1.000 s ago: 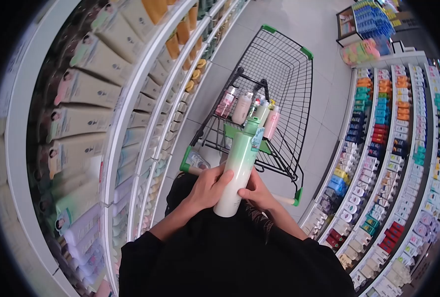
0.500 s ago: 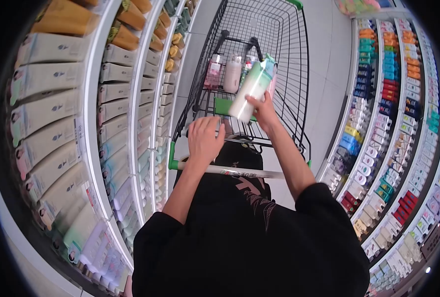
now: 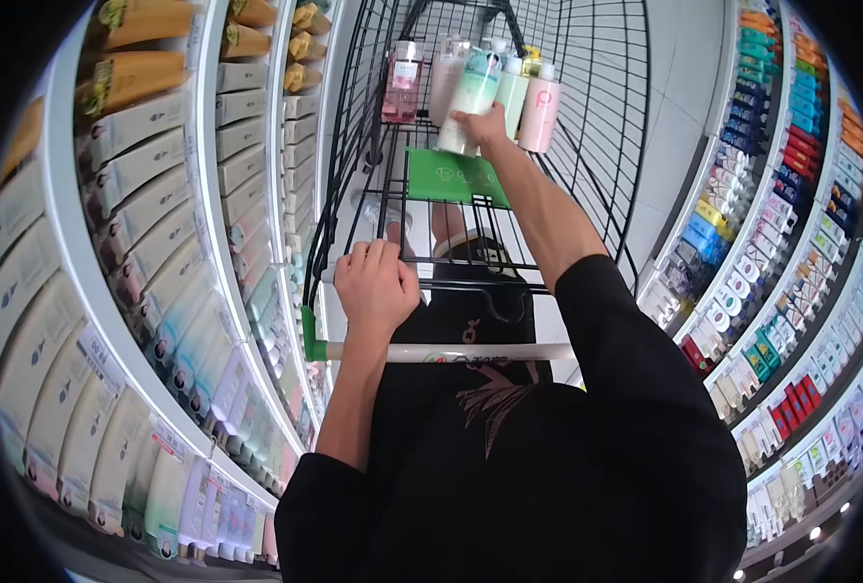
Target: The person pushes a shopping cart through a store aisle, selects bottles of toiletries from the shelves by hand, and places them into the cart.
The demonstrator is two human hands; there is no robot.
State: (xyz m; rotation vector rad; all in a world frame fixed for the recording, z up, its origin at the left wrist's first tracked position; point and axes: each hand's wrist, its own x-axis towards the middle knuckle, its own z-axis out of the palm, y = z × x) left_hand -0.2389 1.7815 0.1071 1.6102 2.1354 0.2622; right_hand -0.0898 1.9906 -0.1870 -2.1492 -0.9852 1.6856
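My right hand [image 3: 485, 124] grips a green-and-white bottle [image 3: 475, 92], which leans slightly among other bottles at the near end of the cart's basket. To its left stand a pink clear bottle [image 3: 402, 83] and a pale pink bottle [image 3: 445, 78]. A pale green bottle [image 3: 512, 97] and a pink bottle [image 3: 540, 115] stand to its right. My left hand [image 3: 375, 284] is closed over the cart's black rear frame bar [image 3: 451, 285], left of centre, above the white handle [image 3: 412, 353].
Shelves of tubes and boxes [image 3: 150, 204] run along the left. More shelves [image 3: 762, 291] packed with small colourful products curve along the right. A green plate [image 3: 451, 177] is fixed to the cart just below the bottles.
The bottle has gone from both hands near my body into the cart, in my right hand only. My left hand let go of it and closed on the cart frame.
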